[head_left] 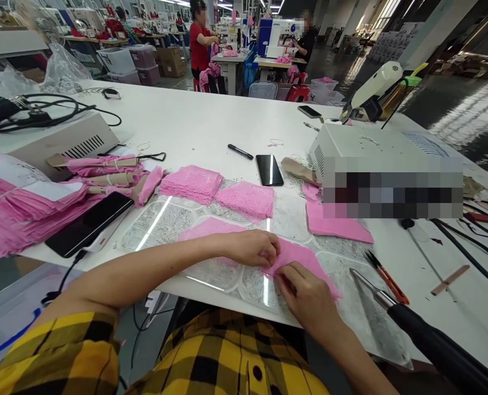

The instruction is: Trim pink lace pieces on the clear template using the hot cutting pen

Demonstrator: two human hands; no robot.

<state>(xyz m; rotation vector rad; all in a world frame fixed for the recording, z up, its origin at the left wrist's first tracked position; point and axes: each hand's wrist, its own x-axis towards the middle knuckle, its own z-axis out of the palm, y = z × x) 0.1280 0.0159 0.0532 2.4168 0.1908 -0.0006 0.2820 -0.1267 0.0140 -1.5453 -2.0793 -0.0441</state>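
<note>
A pink fabric piece (303, 258) lies in front of me on a clear plastic sheet (211, 274). My left hand (258, 248) has its fingers curled together at the fabric's left part. Close by, my right hand (305, 288) pinches the near edge of the same piece between thumb and fingers. Partly under my left forearm lies another flat pink piece (208, 226). Just beyond are two stacks of pink lace pieces, a left stack (191, 184) and a right stack (246, 200). A folded pink stack (338, 222) rests to the right.
A soldering-iron-like tool (408, 318) with a black handle points in from the right, beside orange-handled tweezers (387, 277). A grey box (383, 148) stands at right. Phones (269, 170), a black marker (240, 151) and bundled pink fabric (25, 203) lie on the white table (169, 120).
</note>
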